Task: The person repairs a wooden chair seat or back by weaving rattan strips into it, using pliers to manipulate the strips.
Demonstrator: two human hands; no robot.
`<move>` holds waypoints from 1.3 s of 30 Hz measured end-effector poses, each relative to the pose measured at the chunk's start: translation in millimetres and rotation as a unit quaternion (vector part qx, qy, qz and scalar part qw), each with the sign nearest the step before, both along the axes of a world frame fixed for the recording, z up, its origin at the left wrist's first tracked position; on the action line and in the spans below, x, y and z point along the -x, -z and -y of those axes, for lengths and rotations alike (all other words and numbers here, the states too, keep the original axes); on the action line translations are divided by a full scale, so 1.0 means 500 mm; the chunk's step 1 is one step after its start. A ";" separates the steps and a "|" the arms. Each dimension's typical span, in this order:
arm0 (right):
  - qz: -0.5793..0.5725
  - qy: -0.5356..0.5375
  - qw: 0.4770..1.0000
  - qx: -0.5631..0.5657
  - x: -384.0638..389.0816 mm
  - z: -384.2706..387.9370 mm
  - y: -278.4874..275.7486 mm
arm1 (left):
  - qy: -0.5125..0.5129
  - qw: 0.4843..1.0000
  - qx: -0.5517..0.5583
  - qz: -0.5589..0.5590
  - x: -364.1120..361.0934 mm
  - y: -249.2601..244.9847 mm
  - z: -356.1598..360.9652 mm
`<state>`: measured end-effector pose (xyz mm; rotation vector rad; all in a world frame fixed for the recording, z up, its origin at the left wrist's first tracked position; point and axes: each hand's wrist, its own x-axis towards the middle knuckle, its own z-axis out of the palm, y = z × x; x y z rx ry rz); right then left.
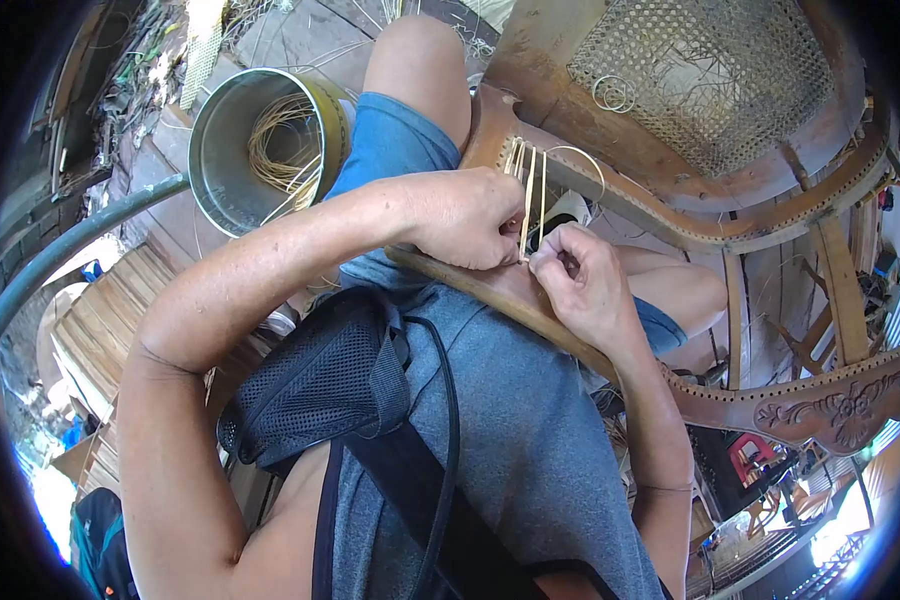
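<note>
Cane strands (534, 195) sit stretched over a gap in the wooden frame (670, 222), long axis pointing away from the lap, from the far holed rail to the near one. Right hand (582, 278) has thumb and finger pinched tight at their near end. Left hand (470, 222) is curled up right beside it, fingertips tucked out of sight, so can't tell if it's gripping. Past the left forearm there's a metal bucket (208, 180) with coiled cane (280, 145) in it.

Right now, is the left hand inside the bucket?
No, the left hand is by the pale strands, outside the bucket.
</note>
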<state>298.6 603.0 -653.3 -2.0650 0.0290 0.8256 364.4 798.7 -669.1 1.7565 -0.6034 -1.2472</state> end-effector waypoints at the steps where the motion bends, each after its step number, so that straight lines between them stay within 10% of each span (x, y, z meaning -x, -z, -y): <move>1: -0.001 0.000 1.000 0.001 0.002 0.002 0.001 | 0.021 1.000 -0.001 0.022 -0.002 -0.003 0.003; 28: 0.005 0.018 0.994 -0.109 -0.006 0.055 0.030 | 0.041 0.999 -0.015 -0.032 -0.023 0.002 0.009; 32: -0.055 0.022 0.998 -0.023 -0.028 0.095 0.077 | -0.023 0.996 0.089 -0.020 -0.005 0.006 0.007; 39: -0.395 0.087 0.885 -0.229 -0.045 0.076 0.189 | -0.070 0.992 0.070 -0.074 0.028 0.019 0.011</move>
